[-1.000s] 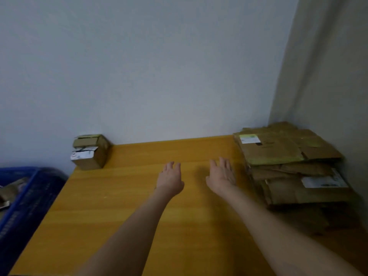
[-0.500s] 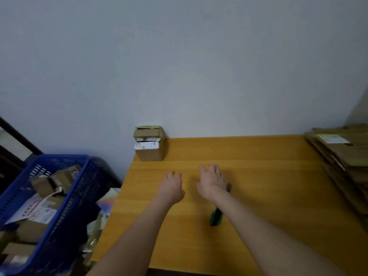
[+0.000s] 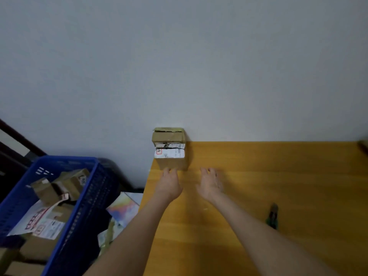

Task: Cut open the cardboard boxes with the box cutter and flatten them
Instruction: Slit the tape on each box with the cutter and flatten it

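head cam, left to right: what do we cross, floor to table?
blue basket → small cardboard box → right hand → box cutter. The left hand lines up with the box, so it is left out of the order.

Left hand — arm extended, fingers straight, palm down. Right hand — arm extended, fingers spread, relaxed.

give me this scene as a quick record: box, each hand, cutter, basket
box: small cardboard box, white label on its front, at the far left corner of the table
left hand: open, fingertips at the box's lower front edge
right hand: open, holds nothing
box cutter: green, lies on the table, untouched
blue basket: left of the table, holds more cardboard boxes
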Action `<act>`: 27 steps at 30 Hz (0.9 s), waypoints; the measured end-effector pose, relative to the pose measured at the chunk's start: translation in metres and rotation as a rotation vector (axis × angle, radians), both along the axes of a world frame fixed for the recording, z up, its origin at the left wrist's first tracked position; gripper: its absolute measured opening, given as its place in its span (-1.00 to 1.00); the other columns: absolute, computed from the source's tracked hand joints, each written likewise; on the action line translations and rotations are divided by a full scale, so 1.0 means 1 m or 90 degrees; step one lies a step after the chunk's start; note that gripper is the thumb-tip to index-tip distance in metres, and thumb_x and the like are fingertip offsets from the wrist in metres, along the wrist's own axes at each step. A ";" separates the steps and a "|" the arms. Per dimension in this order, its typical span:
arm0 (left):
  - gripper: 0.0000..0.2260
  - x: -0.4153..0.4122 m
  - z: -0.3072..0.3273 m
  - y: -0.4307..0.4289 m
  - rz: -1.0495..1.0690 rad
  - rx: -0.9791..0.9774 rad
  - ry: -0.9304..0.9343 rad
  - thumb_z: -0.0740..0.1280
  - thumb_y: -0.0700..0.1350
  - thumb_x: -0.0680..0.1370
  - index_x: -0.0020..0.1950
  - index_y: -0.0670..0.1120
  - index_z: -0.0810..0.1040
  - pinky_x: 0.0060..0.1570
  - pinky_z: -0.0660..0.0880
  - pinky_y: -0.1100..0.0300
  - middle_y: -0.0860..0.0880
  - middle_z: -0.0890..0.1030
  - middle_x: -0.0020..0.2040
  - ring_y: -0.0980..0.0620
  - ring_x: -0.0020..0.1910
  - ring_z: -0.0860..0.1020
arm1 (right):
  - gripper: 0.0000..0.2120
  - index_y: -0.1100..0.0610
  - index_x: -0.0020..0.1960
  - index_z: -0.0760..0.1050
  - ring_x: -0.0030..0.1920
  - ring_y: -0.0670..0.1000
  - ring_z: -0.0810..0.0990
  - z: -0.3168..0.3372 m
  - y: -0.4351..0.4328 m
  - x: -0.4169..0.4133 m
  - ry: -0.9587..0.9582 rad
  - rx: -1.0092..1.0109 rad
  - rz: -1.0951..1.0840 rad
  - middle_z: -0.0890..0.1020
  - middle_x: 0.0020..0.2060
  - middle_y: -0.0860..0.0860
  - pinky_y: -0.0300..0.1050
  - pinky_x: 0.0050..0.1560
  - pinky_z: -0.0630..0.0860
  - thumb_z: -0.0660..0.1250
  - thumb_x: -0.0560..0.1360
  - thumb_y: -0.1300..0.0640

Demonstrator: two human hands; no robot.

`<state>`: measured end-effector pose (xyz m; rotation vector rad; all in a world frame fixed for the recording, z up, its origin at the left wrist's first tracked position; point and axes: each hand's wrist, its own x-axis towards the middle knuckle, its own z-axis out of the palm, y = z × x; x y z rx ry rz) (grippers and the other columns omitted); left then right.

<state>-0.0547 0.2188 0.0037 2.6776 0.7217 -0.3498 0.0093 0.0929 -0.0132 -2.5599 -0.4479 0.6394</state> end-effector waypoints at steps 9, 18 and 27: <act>-0.22 0.052 -0.032 0.103 0.195 -0.124 -0.107 0.40 -0.19 0.51 0.58 -0.12 -0.02 0.28 0.38 -0.06 -0.21 0.20 0.49 -0.20 0.41 0.33 | -0.22 0.14 0.54 0.07 0.43 0.14 0.30 -0.040 0.087 0.058 0.224 0.177 -0.122 0.25 0.47 0.13 -0.03 0.37 0.31 0.41 0.46 0.10; -0.47 0.079 -0.062 0.137 0.178 -0.240 -0.212 0.44 -0.19 0.47 0.38 -0.05 0.32 0.15 0.48 0.01 -0.07 0.55 0.28 -0.10 0.25 0.51 | -0.49 0.16 0.37 0.37 0.24 0.06 0.51 -0.055 0.121 0.068 0.278 0.341 -0.255 0.53 0.28 0.09 -0.18 0.11 0.45 0.34 0.45 0.38; -0.55 0.071 -0.028 0.126 0.080 -0.377 -0.181 0.42 -0.03 0.52 0.36 -0.15 0.46 0.12 0.53 0.06 -0.11 0.59 0.21 -0.06 0.12 0.56 | -0.65 0.21 0.35 0.45 0.08 0.07 0.50 -0.013 0.078 0.038 0.239 0.417 -0.514 0.54 0.22 0.13 0.10 0.19 0.52 0.26 0.59 0.14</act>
